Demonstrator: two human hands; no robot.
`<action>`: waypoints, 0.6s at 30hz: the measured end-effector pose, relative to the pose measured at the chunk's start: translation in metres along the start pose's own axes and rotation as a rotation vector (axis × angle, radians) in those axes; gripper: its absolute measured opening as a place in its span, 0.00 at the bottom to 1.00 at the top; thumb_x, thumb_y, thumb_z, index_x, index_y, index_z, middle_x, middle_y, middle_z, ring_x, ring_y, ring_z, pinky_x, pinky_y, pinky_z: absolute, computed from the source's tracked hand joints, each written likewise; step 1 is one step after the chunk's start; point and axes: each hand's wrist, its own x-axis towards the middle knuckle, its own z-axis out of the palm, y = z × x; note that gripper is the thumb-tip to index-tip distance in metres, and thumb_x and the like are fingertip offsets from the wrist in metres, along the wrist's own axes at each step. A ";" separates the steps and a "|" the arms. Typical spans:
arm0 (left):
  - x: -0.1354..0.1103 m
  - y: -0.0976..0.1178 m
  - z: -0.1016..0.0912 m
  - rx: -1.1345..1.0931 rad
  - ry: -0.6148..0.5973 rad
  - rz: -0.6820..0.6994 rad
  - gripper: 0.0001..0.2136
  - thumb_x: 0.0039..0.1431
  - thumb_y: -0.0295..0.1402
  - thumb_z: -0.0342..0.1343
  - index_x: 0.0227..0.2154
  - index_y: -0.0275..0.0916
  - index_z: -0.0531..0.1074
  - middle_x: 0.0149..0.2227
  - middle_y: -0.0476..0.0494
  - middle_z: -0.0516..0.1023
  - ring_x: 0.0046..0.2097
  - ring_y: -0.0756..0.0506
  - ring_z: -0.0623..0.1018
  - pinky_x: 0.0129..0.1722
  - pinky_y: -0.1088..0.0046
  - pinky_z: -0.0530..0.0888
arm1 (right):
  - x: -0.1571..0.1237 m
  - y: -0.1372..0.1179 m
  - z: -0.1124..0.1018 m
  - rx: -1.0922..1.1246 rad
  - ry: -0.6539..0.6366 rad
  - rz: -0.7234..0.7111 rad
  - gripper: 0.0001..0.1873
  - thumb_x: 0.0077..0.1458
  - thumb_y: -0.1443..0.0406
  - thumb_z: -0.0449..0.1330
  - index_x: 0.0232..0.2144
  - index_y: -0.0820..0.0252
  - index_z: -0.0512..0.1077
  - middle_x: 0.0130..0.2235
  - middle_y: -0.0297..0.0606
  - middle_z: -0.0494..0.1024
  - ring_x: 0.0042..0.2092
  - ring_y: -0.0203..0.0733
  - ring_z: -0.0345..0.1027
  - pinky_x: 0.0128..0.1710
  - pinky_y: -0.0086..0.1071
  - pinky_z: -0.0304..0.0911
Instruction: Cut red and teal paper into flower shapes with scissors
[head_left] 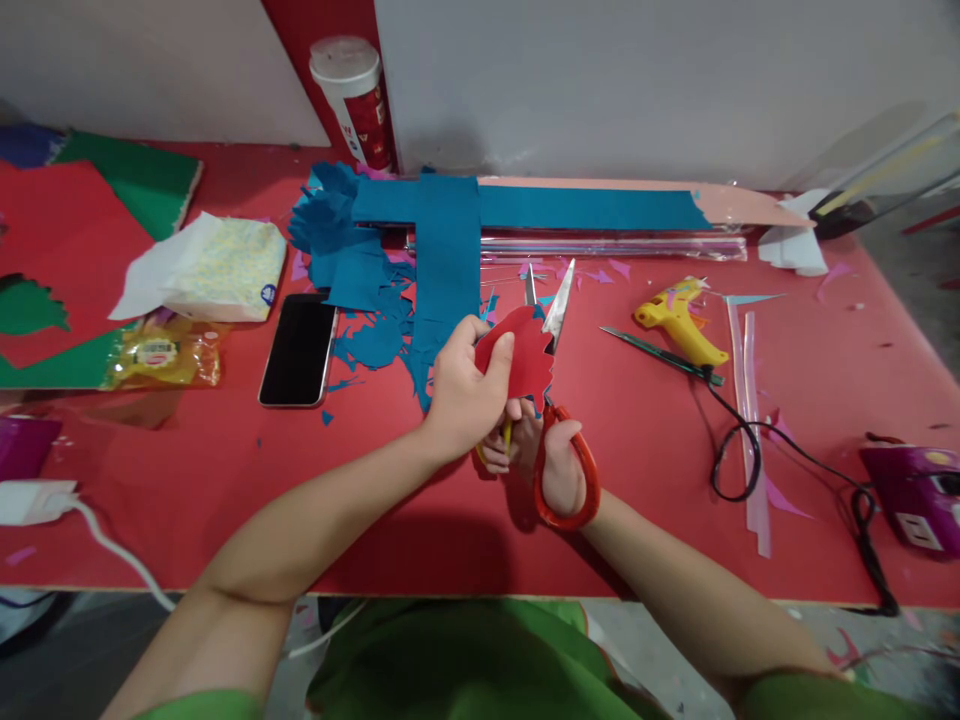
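Note:
My left hand (pixel 469 385) pinches a piece of red paper (pixel 529 355) between thumb and fingers, above the middle of the table. The paper's right edge is jagged. My right hand (pixel 562 470) is closed on a pair of scissors (pixel 574 510) with red-orange handles, its thumb through one loop. The blades are parted and point away from me, at the jagged edge of the paper; part of them is hidden behind it. A bit of yellow shows among the right fingers, mostly covered. Blue paper strips (pixel 448 260) and scraps lie just beyond my hands.
On the right are a yellow glue gun (pixel 686 320) with a black cord, a dark green slim tool (pixel 660 353) and a purple box (pixel 911 500). A phone (pixel 298 350), a tissue pack (pixel 229 265) and red paper sheets (pixel 82 230) lie left. A tall canister (pixel 352 105) stands behind.

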 end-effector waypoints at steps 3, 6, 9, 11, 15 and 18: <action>-0.001 -0.001 0.003 -0.101 -0.025 -0.085 0.10 0.58 0.37 0.48 0.25 0.41 0.55 0.15 0.59 0.61 0.11 0.56 0.64 0.09 0.83 0.57 | 0.000 0.004 0.000 0.022 0.017 0.001 0.33 0.37 0.33 0.47 0.26 0.54 0.53 0.22 0.27 0.53 0.20 0.31 0.41 0.16 0.25 0.45; -0.002 -0.003 0.005 -0.147 -0.021 -0.129 0.10 0.58 0.37 0.49 0.25 0.41 0.56 0.13 0.60 0.62 0.10 0.56 0.63 0.08 0.84 0.58 | 0.000 0.005 0.000 0.032 0.035 0.020 0.34 0.35 0.32 0.48 0.26 0.54 0.54 0.21 0.27 0.53 0.20 0.30 0.42 0.16 0.24 0.45; -0.003 -0.005 0.006 -0.182 -0.045 -0.157 0.11 0.57 0.40 0.50 0.26 0.42 0.56 0.11 0.61 0.60 0.10 0.55 0.62 0.07 0.83 0.57 | -0.001 0.004 0.001 0.027 0.055 0.049 0.34 0.34 0.32 0.48 0.26 0.54 0.54 0.21 0.27 0.54 0.20 0.31 0.43 0.17 0.25 0.46; -0.003 -0.006 0.006 -0.183 -0.047 -0.152 0.12 0.57 0.42 0.50 0.26 0.42 0.55 0.11 0.61 0.59 0.10 0.55 0.62 0.07 0.82 0.56 | -0.002 0.002 0.003 0.019 0.064 0.051 0.34 0.34 0.31 0.47 0.26 0.54 0.54 0.21 0.27 0.53 0.20 0.31 0.43 0.17 0.25 0.46; -0.003 -0.007 0.006 -0.122 -0.015 -0.103 0.11 0.57 0.41 0.50 0.26 0.42 0.56 0.12 0.60 0.58 0.11 0.56 0.61 0.10 0.80 0.57 | -0.002 0.001 0.004 -0.006 0.074 0.040 0.35 0.34 0.31 0.46 0.25 0.54 0.52 0.22 0.28 0.54 0.20 0.32 0.43 0.16 0.25 0.47; -0.001 -0.007 0.004 -0.055 -0.013 -0.049 0.11 0.58 0.40 0.49 0.26 0.41 0.56 0.14 0.59 0.60 0.14 0.55 0.64 0.13 0.80 0.59 | -0.002 0.000 0.003 0.008 0.055 0.033 0.34 0.35 0.32 0.47 0.25 0.54 0.52 0.22 0.28 0.53 0.20 0.31 0.43 0.16 0.24 0.46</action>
